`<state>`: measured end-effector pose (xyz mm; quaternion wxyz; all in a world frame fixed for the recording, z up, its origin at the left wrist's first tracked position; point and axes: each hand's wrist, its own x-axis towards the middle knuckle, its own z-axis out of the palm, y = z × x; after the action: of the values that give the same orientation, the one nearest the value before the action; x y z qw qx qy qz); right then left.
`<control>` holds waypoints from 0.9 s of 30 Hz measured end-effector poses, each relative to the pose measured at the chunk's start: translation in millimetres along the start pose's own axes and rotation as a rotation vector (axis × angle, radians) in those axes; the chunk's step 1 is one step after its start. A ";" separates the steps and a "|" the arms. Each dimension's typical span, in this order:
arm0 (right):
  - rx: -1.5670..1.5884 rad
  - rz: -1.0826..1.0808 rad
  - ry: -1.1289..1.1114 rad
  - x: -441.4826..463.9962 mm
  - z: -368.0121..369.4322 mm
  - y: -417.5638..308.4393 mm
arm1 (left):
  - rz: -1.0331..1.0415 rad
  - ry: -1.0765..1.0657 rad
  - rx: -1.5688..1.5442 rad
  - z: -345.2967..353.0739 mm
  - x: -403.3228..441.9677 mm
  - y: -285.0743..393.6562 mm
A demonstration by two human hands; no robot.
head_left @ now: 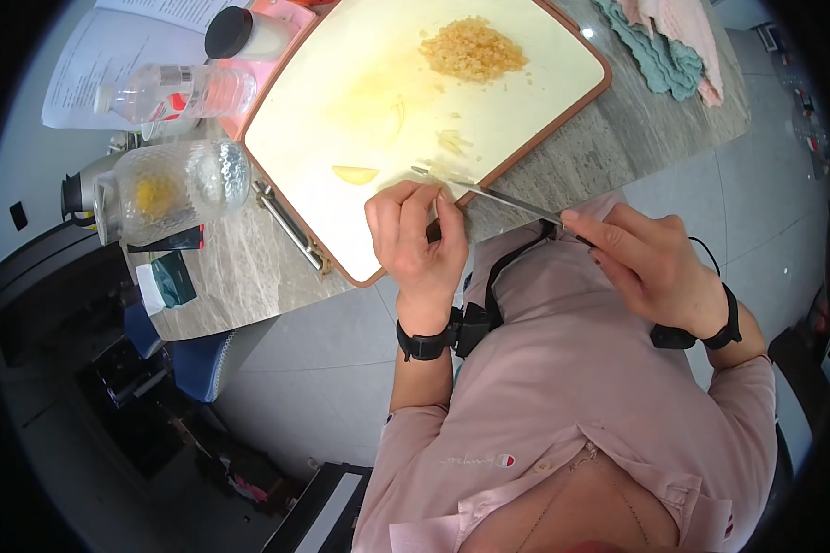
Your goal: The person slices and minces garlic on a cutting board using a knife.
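the right hand [650, 263] is closed round the grip of a knife [512, 201], whose blade slants across the near edge of the cutting board [318, 129], its tip just beside the fingertips of the left hand [413, 230]. that left hand is half closed over the board, fingers bent and bunched near the blade; its fingertips hide what is under them, so i cannot tell whether it has hold of a piece. a pale yellow slice [355, 174] lies flat on the board near the left knuckles, and a few thin strips [450, 140] lie just beyond the blade. a heap of finely chopped bits [470, 48] sits toward the board's far side, well apart from both hands. the board rests on a grey stone-patterned table [576, 143]. left of it lie a clear plastic bottle [171, 92] and a textured glass jug [189, 189], with a black-lidded jar [266, 37] farther back; folded cloths [655, 41] lie at the far right.
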<state>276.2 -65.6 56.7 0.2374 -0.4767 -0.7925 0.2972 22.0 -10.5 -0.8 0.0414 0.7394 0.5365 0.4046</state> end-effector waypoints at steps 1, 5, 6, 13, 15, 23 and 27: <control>-0.004 -0.008 -0.008 -0.3 0.4 -0.1 | 0.001 -0.001 0.002 0.1 0.0 -0.3; -0.026 -0.016 -0.019 1.4 2.3 -0.8 | 0.011 -0.007 0.003 0.1 1.3 0.7; -0.036 -0.016 -0.030 2.1 1.5 -1.4 | 0.011 -0.008 0.005 0.5 1.2 0.8; -0.046 -0.046 -0.004 9.3 8.3 0.7 | -0.002 -0.026 0.011 -0.7 2.3 1.6; -0.034 -0.022 0.009 8.0 8.1 2.4 | -0.009 -0.035 0.010 -2.4 2.4 1.9; -0.017 0.007 -0.009 0.6 0.5 0.4 | -0.005 -0.017 0.005 -0.4 1.7 1.1; -0.025 -0.004 -0.045 2.4 -0.4 -2.9 | -0.002 -0.012 0.016 -0.7 0.5 0.1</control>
<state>273.7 -64.4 59.2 0.2143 -0.4713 -0.8022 0.2973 21.6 -10.4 0.0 0.0394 0.7415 0.5403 0.3958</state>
